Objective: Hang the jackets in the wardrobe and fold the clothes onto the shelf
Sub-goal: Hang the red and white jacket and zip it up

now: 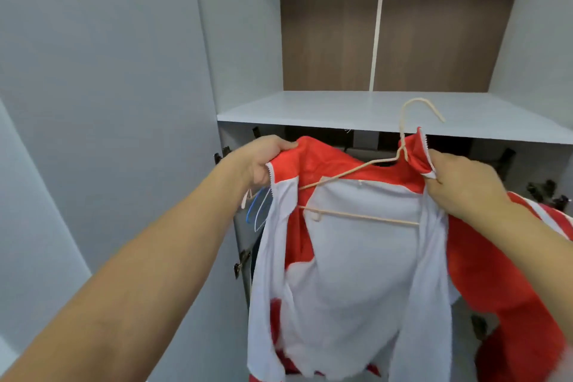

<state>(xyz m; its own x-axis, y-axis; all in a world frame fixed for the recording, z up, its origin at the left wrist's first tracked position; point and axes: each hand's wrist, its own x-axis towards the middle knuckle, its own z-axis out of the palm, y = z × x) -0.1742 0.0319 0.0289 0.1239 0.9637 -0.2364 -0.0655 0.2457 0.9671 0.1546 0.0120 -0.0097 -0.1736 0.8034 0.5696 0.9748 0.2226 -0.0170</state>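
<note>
The wardrobe (242, 40) stands open in front of the person, with pale grey walls, a dark brown back panel and a pale shelf (356, 112) across it at the height of the hands. Just below the front edge of this shelf the person holds up a red and white jacket (350, 273), opened toward the camera so that its white lining shows, and its red sleeve hangs down at the right side. The left hand (263, 164) grips the left front edge of the jacket near the collar, with the fingers curled around the red cloth. The right hand (462, 183) pinches the right side of the collar by the zipper, fingers closed on the cloth. A cream wire hanger (356, 215) sits inside the jacket, and its hook rises above the collar in front of the shelf edge. Behind the left hand some thin blue and white hangers (259, 211) hang inside the wardrobe.
</note>
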